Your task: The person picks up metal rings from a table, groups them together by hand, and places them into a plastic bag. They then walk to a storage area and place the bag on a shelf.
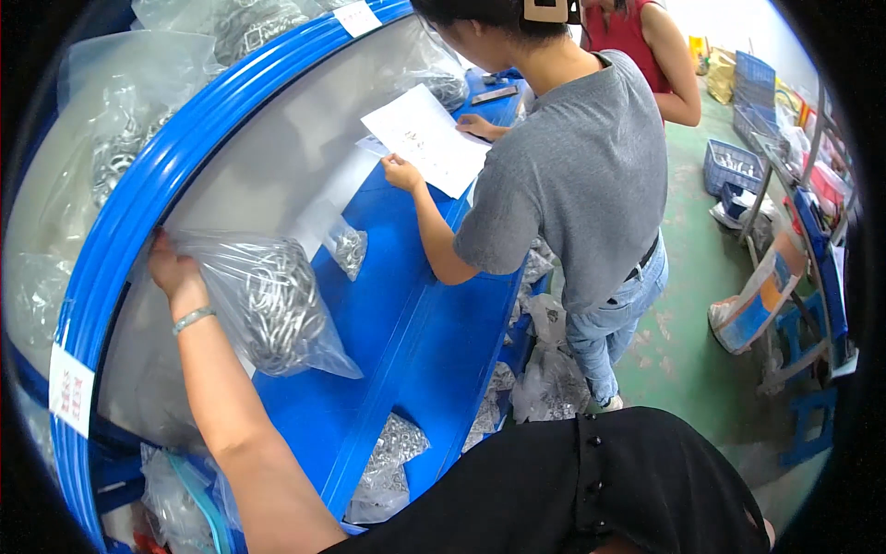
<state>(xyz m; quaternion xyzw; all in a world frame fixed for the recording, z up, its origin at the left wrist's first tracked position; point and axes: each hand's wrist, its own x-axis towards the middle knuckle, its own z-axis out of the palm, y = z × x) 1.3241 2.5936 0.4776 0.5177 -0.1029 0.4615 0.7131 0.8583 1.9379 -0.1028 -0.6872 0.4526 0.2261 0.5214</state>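
Note:
My left hand (175,268) is closed on the gathered top of a clear plastic bag (281,305). Shiny silver metal pieces fill the bag, looped or ring-like in shape; their exact kind I cannot make out. It hangs over the blue shelf (346,388), beside the shelf's blue upper beam (120,212). My fingertips are partly hidden near that beam. A smaller bag of metal pieces (349,247) lies on the shelf just beyond. My right hand is out of view.
Ahead, a person in a grey shirt (581,166) holds a white paper sheet (429,138); another in red (637,46) stands behind. More bags of metal parts (120,157) lie on the upper shelf and lower down (392,457). Right: a blue crate (732,169) and a rack (803,240).

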